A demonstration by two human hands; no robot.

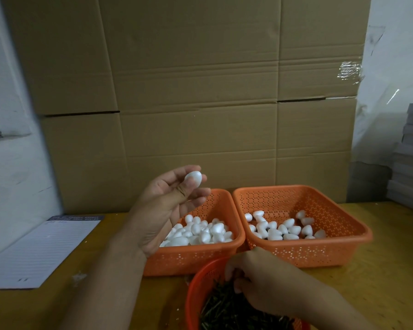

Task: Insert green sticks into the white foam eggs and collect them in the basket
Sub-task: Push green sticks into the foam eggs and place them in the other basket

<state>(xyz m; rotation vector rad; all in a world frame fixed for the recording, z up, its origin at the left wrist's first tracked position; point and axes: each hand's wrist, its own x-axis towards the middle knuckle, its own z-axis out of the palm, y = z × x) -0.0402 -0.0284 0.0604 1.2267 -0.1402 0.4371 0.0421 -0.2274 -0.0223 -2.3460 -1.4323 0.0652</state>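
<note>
wooden table (391, 282); right hand (260, 275) fingertips hidden among sticks (224, 306).

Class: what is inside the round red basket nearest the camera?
The round red basket holds a pile of dark green sticks. The right hand reaches into it, covering part of the pile; whether its fingers hold a stick cannot be seen.

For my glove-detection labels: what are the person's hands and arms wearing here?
Nothing shows on either: the left hand and right hand are bare, with no gloves, rings, watch or bands in view. Both forearms are uncovered to the picture's bottom edge, so no sleeve is seen.
</note>
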